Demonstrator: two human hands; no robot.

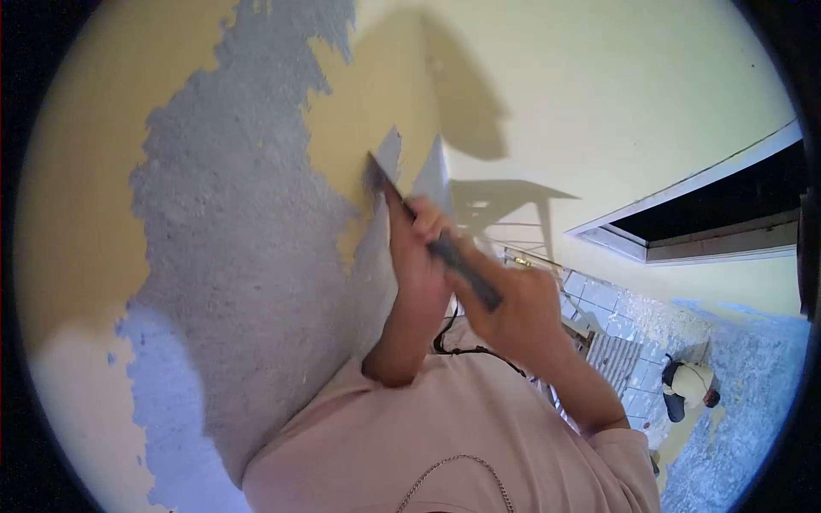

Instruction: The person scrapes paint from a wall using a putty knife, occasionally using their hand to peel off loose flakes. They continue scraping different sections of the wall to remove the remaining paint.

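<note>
A scraper [462, 272] with a dark handle and a flat metal blade slants up and left in front of the wall. My right hand [517, 303] is wrapped round its handle. My left hand [417, 244] is closed farther forward, around where handle and blade meet; some of its fingers are hidden behind the tool. The blade's tip is at the yellow paint [351, 128], close to the room's corner; whether it touches cannot be made out. Left of the blade spreads a rough grey patch of bare wall [248, 197] with ragged paint edges. Motion blurs both hands slightly.
On the right is a pale wall [599, 94] with a dark window opening [710, 201]. Far below, another person [691, 385] crouches on the tiled floor [590, 295], near a ridged board [611, 363]. Shadows fall across the corner.
</note>
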